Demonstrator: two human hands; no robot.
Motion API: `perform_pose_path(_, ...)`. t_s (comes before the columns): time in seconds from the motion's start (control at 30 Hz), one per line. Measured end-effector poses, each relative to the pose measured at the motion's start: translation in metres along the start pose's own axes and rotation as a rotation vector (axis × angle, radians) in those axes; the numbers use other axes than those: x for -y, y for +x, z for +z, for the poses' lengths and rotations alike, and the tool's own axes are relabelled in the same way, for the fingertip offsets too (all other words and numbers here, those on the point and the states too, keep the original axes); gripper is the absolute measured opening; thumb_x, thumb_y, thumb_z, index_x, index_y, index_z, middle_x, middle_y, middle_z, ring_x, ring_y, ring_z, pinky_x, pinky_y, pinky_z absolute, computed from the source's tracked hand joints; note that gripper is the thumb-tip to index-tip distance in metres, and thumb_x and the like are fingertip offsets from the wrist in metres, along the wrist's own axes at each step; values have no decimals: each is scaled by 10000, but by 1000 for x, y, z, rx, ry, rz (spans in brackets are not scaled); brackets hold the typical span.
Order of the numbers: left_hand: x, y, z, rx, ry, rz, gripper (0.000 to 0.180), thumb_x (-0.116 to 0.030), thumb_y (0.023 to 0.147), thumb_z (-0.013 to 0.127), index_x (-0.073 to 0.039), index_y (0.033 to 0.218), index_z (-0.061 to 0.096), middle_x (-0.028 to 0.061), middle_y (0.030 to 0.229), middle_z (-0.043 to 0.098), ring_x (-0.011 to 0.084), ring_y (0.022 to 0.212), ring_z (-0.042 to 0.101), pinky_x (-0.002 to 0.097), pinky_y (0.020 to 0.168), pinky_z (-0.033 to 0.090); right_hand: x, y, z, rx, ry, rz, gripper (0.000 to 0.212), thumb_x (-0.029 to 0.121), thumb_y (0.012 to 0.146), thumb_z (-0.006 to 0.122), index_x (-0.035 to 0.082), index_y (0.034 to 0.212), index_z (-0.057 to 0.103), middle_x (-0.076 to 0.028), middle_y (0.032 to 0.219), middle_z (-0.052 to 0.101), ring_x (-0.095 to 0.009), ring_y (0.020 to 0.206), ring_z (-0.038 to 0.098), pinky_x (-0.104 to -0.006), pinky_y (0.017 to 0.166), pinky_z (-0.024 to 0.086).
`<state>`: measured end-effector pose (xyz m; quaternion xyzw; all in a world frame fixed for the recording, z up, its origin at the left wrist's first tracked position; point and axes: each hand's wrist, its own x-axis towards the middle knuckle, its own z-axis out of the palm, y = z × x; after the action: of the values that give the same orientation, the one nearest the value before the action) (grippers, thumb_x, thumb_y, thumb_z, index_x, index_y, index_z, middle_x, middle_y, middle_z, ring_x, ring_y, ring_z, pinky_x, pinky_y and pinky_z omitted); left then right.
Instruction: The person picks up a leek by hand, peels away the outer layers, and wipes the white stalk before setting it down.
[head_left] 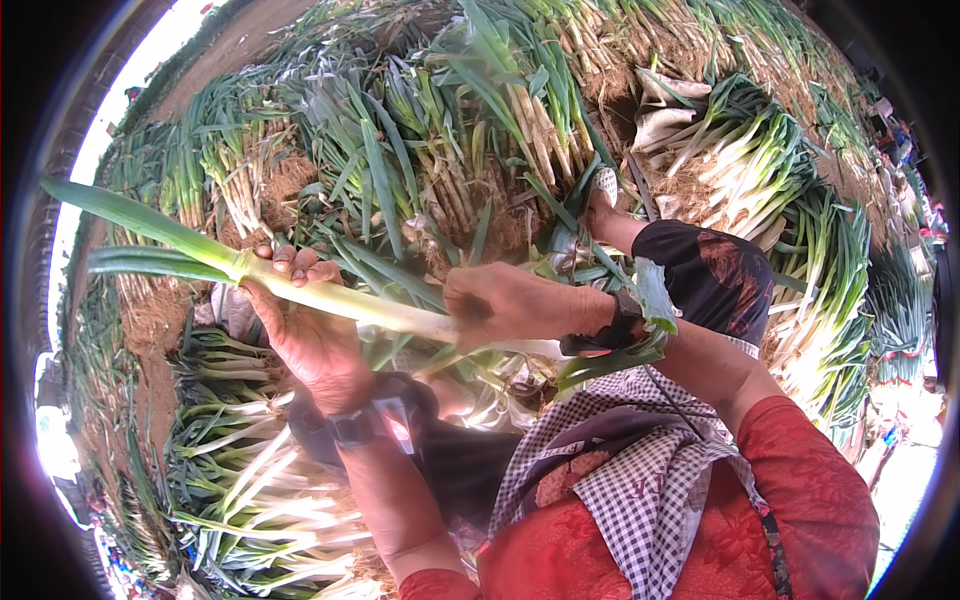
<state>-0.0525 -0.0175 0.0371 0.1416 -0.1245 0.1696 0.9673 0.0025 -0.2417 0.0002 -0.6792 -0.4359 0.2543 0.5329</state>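
A long green onion [375,312] lies slantwise before me, its green leaves pointing to the far left and its pale stalk running right. My left hand [318,345] is closed round it just below the place where the leaves fork. Farther along the stalk, my right hand [530,305] is closed in a fist on the white part; its fingertips are hidden. Pale stalk shows again past that fist. A torn green leaf [652,300] hangs against my right wrist, and I cannot tell whether the fist holds its other end.
Rooted green onions [545,130] stand in bundles ahead. Cleaned onions with white stalks lie in piles at left [270,490] and right [750,180]. A pale sack [665,110] lies among the bundles. My knees flank the work, and a checked cloth [650,500] covers my lap.
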Motion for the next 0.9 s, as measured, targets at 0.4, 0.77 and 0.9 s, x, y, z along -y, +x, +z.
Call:
perform_pose_path(0.4,3,-4,-12,-155,198,135,355,-230,918,652,-18,1162,507,83,959,531,177,843,504,328,838,466,2,-4,14,-72,-420,-144,224,170,815,693,34,889,531,-103,797,551,-311,704,596,-415,607,453)
perform_pose_path(0.77,21,1,-11,-121,520,199,533,-430,901,634,-57,1248,475,80,958,570,133,800,552,238,692,524,-7,-14,30,-481,54,-254,189,14,822,645,36,812,458,-45,759,538,-120,586,527,-269,487,428)
perform_pose_path(0.9,26,1,-30,-96,336,108,545,-408,915,617,-101,1335,451,47,869,532,109,701,471,242,590,427,-10,-13,23,-344,800,61,177,56,893,617,52,821,455,-11,710,569,-55,525,503,-250,446,401)
